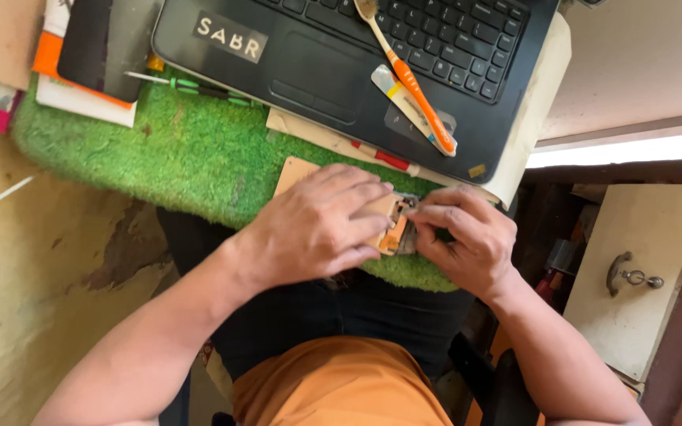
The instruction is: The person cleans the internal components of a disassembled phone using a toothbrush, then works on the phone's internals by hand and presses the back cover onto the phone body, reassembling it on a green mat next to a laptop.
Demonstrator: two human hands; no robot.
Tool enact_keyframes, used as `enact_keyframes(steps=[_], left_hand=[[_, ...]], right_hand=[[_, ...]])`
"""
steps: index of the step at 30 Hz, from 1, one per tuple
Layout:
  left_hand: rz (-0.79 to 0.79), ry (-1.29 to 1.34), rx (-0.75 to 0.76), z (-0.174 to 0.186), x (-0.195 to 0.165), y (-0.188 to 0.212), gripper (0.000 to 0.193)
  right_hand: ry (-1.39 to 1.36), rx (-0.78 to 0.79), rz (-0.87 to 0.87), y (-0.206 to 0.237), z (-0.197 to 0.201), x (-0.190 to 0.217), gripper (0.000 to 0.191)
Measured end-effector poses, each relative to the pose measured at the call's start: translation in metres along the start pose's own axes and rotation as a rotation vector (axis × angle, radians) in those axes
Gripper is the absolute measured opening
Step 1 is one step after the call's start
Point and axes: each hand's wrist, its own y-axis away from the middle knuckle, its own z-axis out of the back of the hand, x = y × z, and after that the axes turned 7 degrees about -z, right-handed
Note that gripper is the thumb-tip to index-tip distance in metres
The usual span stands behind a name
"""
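Observation:
My left hand (pixel 317 225) lies palm down over a flat tan device (pixel 295 172) on the green turf mat (pixel 191 150), pressing it in place. Only one tan corner and an orange inner part (pixel 395 237) near my fingertips show. My right hand (pixel 467 241) pinches at the exposed metal and orange end of that device with thumb and fingers closed. What sits between those fingertips is too small to make out.
A black laptop (pixel 317 55) lies at the mat's far edge with an orange toothbrush (pixel 412 83) on it. A green-handled screwdriver (pixel 199 88), a red pen (pixel 384 158) and a dark phone (pixel 104 43) lie nearby. A white drawer front with a metal handle (pixel 629 276) stands right.

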Motion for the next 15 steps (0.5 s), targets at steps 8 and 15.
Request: enact_keyframes(steps=[8,15], left_hand=[[0.051,0.0,-0.021,0.0,-0.005,-0.006,0.061],[0.085,-0.036,-0.067,-0.003,-0.012,-0.004,0.056]], right_hand=[[-0.1,-0.07,-0.073,0.002,-0.002,0.0,0.019],[-0.159,0.005,-0.176,0.001,-0.002,0.006,0.017]])
